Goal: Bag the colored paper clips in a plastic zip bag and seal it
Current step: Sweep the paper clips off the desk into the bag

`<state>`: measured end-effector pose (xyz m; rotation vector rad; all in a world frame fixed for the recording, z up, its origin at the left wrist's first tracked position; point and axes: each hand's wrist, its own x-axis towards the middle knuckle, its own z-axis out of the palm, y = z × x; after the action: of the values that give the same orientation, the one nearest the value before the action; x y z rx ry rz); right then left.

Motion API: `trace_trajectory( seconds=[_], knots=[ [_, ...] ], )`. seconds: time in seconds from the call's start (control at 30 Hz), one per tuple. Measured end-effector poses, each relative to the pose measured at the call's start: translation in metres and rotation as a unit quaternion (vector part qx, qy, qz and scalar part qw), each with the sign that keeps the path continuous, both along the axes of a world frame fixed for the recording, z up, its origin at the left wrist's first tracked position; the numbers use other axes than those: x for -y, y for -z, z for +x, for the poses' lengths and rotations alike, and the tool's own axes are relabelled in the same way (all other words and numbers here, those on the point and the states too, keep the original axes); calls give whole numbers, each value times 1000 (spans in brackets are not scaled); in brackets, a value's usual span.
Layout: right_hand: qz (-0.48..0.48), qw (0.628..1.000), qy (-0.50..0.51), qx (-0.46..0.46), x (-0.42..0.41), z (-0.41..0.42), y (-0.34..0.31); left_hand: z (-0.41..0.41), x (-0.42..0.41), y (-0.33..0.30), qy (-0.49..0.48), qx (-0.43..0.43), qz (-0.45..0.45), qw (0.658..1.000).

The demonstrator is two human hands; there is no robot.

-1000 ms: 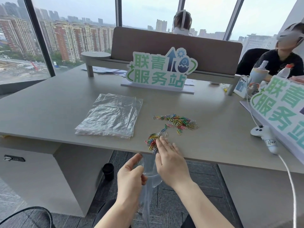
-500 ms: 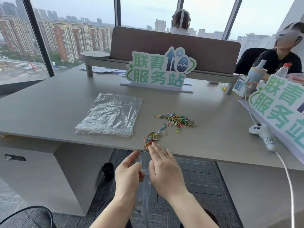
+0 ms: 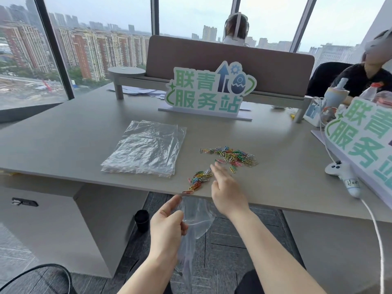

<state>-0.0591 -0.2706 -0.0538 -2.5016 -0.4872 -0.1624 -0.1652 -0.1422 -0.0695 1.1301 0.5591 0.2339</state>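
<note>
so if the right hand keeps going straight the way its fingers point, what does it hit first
Most likely the larger pile of paper clips. The right hand points away across the desk, fingertips just short of that pile. The smaller cluster lies to its left, off that line.

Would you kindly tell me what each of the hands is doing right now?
Left hand: closed, pinching the plastic bag below the desk edge.
Right hand: open, empty, flat on the desk beside the paper clips.

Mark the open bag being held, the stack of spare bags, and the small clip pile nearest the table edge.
open bag (image 3: 198,217), head view, its mouth.
stack of spare bags (image 3: 146,148), head view, middle.
small clip pile (image 3: 198,181), head view, centre.
</note>
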Motion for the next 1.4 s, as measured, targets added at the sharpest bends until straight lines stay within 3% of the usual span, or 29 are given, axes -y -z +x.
trace_trajectory(
  seconds=[0.17,0.33,0.9,1.4],
  knots=[
    [-98,993,-18,-68,-12,31,-4,1,-3,0,-1,-5,0,1000],
    [-156,985,-60,-48,-19,34,-1,1,-5,1,-3,-1,3,1000],
    [-129,979,-152,48,-29,-11,12,-1,-12,-2,-21,3,-18,1000],
    [-18,981,-175,79,-34,-61,22,-2,-11,-5,-32,-2,-37,999]
  ],
)
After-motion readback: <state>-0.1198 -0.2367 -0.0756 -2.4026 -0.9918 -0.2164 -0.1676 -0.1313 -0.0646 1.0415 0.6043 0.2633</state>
